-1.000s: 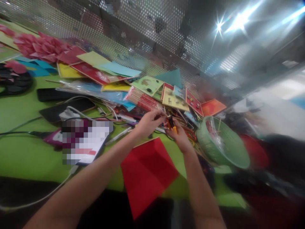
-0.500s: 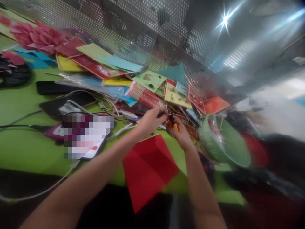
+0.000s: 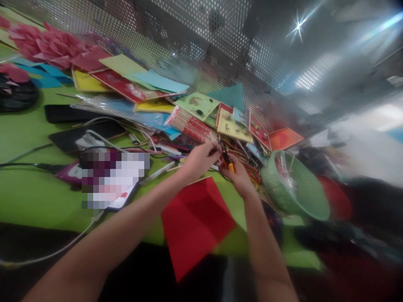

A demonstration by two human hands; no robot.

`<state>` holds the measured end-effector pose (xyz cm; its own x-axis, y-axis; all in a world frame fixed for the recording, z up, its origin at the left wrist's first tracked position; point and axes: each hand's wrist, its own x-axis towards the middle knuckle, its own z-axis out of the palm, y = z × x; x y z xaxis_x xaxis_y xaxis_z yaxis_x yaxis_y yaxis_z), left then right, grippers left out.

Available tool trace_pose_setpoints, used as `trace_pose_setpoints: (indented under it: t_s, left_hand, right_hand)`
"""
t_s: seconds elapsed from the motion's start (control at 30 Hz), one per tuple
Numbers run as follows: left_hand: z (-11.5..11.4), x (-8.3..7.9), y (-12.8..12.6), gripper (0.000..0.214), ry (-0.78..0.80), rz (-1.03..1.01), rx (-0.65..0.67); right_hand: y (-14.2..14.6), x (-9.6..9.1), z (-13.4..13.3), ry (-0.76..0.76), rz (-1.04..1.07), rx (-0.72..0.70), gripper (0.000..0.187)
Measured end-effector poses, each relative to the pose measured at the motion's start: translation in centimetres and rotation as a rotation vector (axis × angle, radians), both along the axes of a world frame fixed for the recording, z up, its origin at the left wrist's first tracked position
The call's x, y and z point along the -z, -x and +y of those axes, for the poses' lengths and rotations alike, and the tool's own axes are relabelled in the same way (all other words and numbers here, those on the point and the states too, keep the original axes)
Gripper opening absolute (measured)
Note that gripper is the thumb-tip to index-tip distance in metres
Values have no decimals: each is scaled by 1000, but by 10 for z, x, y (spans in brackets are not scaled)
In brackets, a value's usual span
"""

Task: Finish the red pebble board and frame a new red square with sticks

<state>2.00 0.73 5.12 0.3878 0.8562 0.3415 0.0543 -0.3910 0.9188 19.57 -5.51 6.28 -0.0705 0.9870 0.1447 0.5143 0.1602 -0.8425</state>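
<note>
My right hand (image 3: 238, 176) grips a small tool with orange and black handles (image 3: 227, 159), its thin dark tip pointing up. My left hand (image 3: 199, 160) is pinched close to that tip, fingers pressed together on something too small to make out. Both hands hover above a folded red paper sheet (image 3: 193, 222) that lies on the green table (image 3: 31, 197) and hangs over its front edge.
A green bowl (image 3: 296, 188) holding sticks stands right of my hands. Coloured cards (image 3: 233, 128) and paper sheets (image 3: 126, 75) pile up behind. Phones (image 3: 85, 136), cables and pens lie to the left; pink paper flowers (image 3: 47, 44) sit far left. A perforated metal wall (image 3: 189, 37) backs the table.
The hands stay together and hardly move; the tool's tip has tilted up a little. The view has shifted slightly.
</note>
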Motion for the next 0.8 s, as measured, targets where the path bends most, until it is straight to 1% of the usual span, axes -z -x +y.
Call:
trace_pose_setpoints:
  t_s: [0.2,0.33,0.47,0.67,0.8]
  left_hand:
    - [-1,-1,0,14,-13,68,-28]
    - [0,-3,1,16,-25,98,-50]
    - [2,-1,1,7,-32,65,-30]
    - [7,9,0,3,-33,21,-32]
    - [13,18,-4,7,-27,-4,-38]
  right_hand:
    - [2,3,2,-62,-76,57,36]
    - [5,8,5,-49,-47,90,34]
    - [5,12,8,-87,-84,118,33]
    - [0,20,12,-93,-123,104,33]
    - [-2,23,15,-87,-145,111,29]
